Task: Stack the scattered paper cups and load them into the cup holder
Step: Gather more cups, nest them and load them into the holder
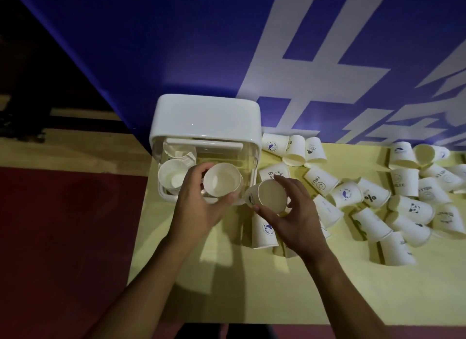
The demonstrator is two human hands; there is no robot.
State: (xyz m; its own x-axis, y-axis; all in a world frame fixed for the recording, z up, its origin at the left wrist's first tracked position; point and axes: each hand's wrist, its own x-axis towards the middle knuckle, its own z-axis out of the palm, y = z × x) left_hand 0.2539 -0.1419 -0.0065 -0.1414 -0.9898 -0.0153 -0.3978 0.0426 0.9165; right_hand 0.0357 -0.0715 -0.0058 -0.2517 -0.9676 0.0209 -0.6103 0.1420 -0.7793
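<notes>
A white cup holder [206, 116] with a raised lid and a clear body stands at the table's left end, with white cups [172, 176] inside its left part. My left hand [199, 207] grips an upright white paper cup [222, 179] over the holder's front right part. Just to the right, my right hand [292, 217] holds a second paper cup [269, 195], tilted with its mouth toward me. Several printed paper cups [373, 200] lie scattered on the yellow table [227, 288] to the right.
A blue wall with large white lettering [315, 73] rises right behind the table. Left of the table lie a red floor [63, 237] and a wooden strip. More loose cups [292, 147] sit against the wall beside the holder.
</notes>
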